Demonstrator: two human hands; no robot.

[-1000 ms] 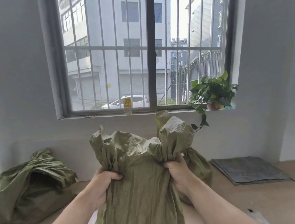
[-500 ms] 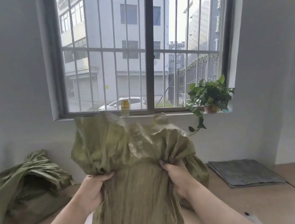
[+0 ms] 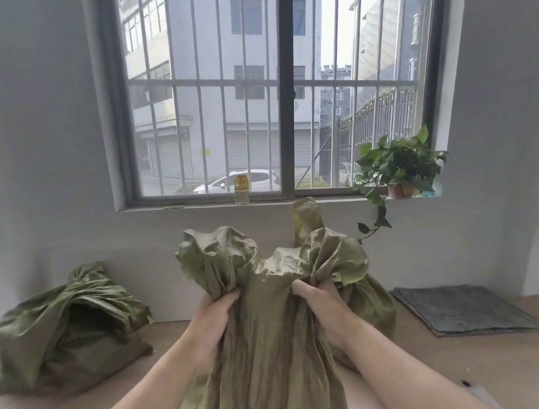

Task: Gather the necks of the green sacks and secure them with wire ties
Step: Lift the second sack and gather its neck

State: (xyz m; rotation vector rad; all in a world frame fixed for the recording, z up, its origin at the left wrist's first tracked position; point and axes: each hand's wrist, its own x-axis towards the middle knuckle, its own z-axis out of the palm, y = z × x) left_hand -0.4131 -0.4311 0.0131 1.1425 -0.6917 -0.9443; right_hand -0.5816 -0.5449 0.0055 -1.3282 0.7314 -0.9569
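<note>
Head | L grip (image 3: 211,323), R grip (image 3: 326,310) clenched on green sack (image 3: 275,360) | fingertips hidden in folds | btm cropped

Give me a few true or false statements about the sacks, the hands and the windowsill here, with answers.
1. The left hand and right hand both grip the held sack. True.
2. The plant stands on the floor. False: it stands on the windowsill.
3. A second sack lies at the far left. True.
4. A wire tie circles the held sack's neck. False: no tie shows there.
5. The bottle lies on its side. False: it stands upright on the windowsill.
</note>
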